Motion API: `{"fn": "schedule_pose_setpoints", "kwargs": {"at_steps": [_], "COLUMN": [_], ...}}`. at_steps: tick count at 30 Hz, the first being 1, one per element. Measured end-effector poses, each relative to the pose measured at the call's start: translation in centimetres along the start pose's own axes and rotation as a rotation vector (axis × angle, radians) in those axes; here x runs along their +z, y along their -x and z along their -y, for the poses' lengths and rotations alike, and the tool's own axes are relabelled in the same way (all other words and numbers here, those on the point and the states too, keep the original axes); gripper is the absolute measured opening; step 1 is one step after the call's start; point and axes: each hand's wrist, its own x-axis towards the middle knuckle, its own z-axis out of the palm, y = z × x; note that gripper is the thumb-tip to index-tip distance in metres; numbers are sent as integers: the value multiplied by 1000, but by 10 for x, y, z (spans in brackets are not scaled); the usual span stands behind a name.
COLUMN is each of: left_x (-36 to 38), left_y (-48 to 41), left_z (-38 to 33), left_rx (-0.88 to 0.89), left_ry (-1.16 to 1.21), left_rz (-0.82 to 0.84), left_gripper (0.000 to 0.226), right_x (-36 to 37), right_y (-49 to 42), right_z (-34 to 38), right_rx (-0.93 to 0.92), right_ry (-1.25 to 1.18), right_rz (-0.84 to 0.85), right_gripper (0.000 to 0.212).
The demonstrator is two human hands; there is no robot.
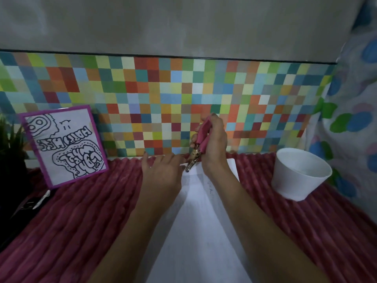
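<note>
Your right hand [214,146] was curled tightly round the pink-handled pliers [201,137], squeezing both handles together. The tool pointed down, and its gold-coloured metal head met the far edge of the white paper [200,231], at the sheet's twelve o'clock. Whether the head was actually biting the paper could not be told (it is small and slightly blurred).

Your left hand [163,168] lay open at eleven o'clock on the sheet. Its fingers were stretched out and pressed flat on the far edge, the fingertips just beside the metal head.

The paper ran lengthwise from your body toward the wall, resting on a red ribbed blanket [81,211].

A white pot [299,176] stood on the blanket at two o'clock from your hands, near the sheet but apart from it. At ten o'clock a purple-framed drawing [65,146] leaned against the multicoloured checkered wall panel [163,88]. A dark green plant [10,139] sat at nine o'clock, just left of the frame.
</note>
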Motion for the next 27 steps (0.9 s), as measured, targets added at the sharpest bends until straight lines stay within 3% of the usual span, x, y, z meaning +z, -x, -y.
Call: {"fn": "schedule_pose_setpoints", "kwargs": {"at_steps": [7, 18, 27], "left_x": [9, 12, 15], "left_y": [-1, 0, -1], "left_z": [5, 3, 8], "left_rx": [-11, 31, 39], "left_ry": [211, 158, 284], "left_rz": [29, -30, -86], "left_gripper": [14, 9, 6], "right_x": [-3, 0, -3], "right_y": [-2, -4, -4], "right_z": [-3, 5, 0], "right_rx": [-59, -64, 35], "right_ry": [8, 109, -44], "right_rz": [46, 242, 99], "right_gripper": [26, 31, 29]}}
